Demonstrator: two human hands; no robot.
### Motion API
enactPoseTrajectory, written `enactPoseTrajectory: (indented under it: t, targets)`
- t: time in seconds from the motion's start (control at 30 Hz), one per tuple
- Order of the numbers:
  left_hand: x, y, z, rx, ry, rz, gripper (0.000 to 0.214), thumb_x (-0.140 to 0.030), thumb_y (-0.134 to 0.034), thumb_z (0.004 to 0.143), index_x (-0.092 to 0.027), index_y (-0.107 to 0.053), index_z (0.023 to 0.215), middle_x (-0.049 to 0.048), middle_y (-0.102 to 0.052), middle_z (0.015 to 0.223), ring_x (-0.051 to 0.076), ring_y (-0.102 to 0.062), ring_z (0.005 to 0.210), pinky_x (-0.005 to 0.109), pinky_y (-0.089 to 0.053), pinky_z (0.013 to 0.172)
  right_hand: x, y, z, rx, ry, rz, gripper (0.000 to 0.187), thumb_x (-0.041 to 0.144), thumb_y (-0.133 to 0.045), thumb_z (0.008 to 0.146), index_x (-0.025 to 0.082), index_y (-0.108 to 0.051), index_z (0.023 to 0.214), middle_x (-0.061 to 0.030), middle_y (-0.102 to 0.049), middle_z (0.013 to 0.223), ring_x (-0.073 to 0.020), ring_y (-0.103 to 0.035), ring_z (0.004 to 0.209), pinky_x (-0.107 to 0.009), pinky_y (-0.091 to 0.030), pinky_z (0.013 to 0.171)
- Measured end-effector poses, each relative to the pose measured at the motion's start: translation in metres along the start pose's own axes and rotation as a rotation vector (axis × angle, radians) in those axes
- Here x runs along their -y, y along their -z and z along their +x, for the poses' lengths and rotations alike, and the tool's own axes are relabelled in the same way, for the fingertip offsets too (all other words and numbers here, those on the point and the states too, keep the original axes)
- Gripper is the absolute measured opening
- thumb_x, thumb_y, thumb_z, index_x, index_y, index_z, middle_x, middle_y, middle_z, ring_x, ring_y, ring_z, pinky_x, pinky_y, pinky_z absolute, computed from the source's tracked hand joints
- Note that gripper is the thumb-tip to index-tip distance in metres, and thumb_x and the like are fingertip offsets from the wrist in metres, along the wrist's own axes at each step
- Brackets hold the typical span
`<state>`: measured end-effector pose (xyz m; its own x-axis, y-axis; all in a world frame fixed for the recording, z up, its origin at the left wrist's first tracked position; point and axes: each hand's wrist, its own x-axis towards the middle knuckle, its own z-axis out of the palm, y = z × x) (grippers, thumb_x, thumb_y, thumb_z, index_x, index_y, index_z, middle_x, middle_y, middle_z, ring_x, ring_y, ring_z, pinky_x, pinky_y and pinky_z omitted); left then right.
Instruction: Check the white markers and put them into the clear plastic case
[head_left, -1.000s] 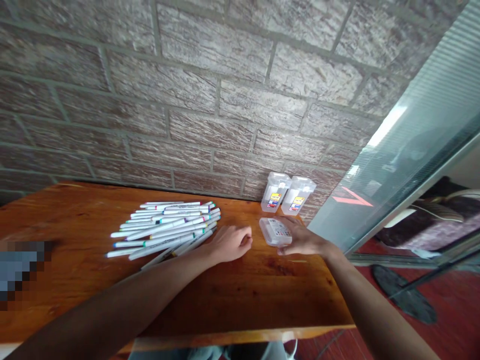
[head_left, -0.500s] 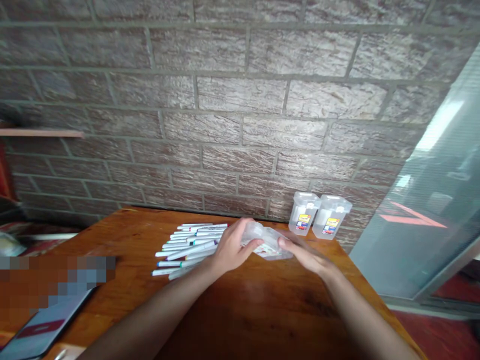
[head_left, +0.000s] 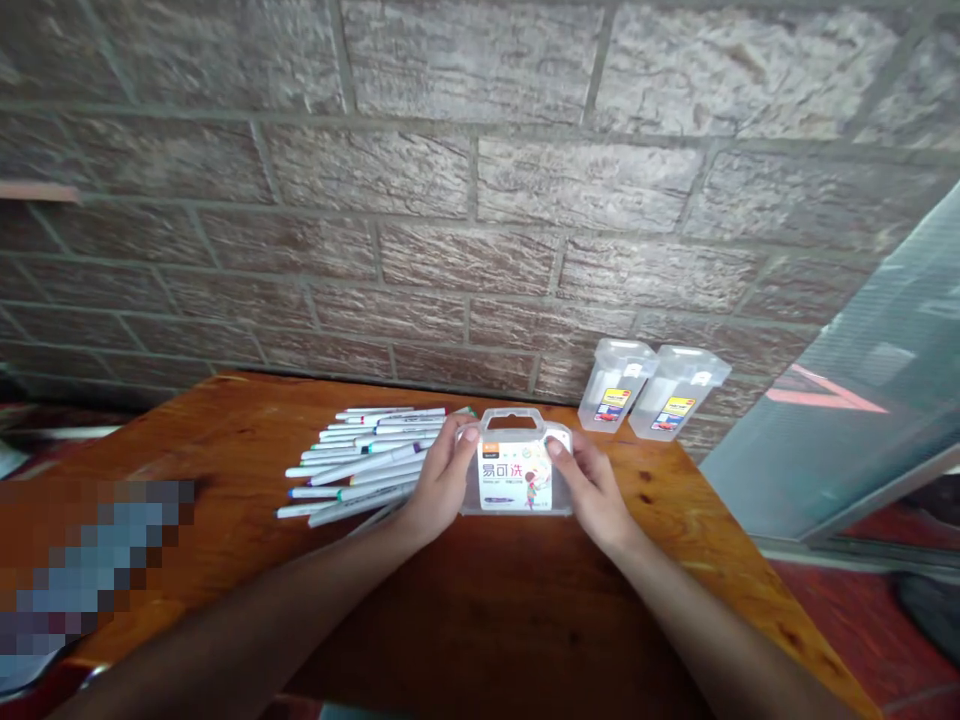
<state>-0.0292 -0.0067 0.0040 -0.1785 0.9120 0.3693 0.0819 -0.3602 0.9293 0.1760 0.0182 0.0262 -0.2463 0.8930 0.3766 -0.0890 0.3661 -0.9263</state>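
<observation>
A clear plastic marker case [head_left: 516, 470] with a printed label stands upright on the wooden table [head_left: 525, 600], its label facing me. My left hand [head_left: 439, 485] grips its left side, thumb on the top corner. My right hand [head_left: 592, 490] grips its right side the same way. Just left of my left hand lies a loose pile of white markers [head_left: 360, 455] with coloured caps.
Two more clear cases [head_left: 652, 390] stand against the brick wall at the back right. A glass panel [head_left: 862, 400] runs along the right past the table edge. A pixelated patch [head_left: 82, 560] covers the table's near left.
My right hand brought the case from the right to the middle. My left hand left the table and took hold of its other side, and the case was turned upright with its label towards me.
</observation>
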Motion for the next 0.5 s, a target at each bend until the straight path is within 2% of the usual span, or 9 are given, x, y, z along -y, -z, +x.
enactPoseTrajectory:
  t: [0.13,0.33,0.5]
  targets:
    - [0.0,0.003,0.0,-0.002,-0.003,0.05,0.035,-0.055,-0.047,0.103,-0.022,-0.059,0.104,0.0018,-0.062,0.093,0.019,-0.056,0.089,0.031,-0.043,0.085,-0.003,-0.001,-0.001,-0.06,0.019,0.002,0.037,0.059,-0.067,0.093,0.023,-0.073,0.088,-0.0015,-0.075,0.083,-0.0212,-0.068,0.077,-0.034,-0.056,0.078]
    - [0.001,0.006,0.003,0.033,0.001,0.088,0.036,-0.055,-0.044,0.104,-0.022,-0.057,0.102,0.0006,-0.059,0.088,0.018,-0.055,0.084,0.031,-0.042,0.082,-0.013,0.002,-0.002,-0.061,-0.041,-0.002,0.034,0.056,-0.066,0.095,0.024,-0.076,0.101,-0.003,-0.077,0.094,-0.0232,-0.07,0.088,-0.034,-0.054,0.081]
    - [0.001,0.006,0.002,0.043,-0.018,0.126,0.035,-0.055,-0.042,0.104,-0.022,-0.056,0.103,0.0,-0.059,0.088,0.018,-0.055,0.085,0.03,-0.041,0.082,-0.016,0.002,-0.003,-0.082,-0.02,-0.04,0.037,0.058,-0.063,0.096,0.024,-0.076,0.104,-0.0036,-0.077,0.095,-0.0242,-0.069,0.09,-0.034,-0.054,0.08]
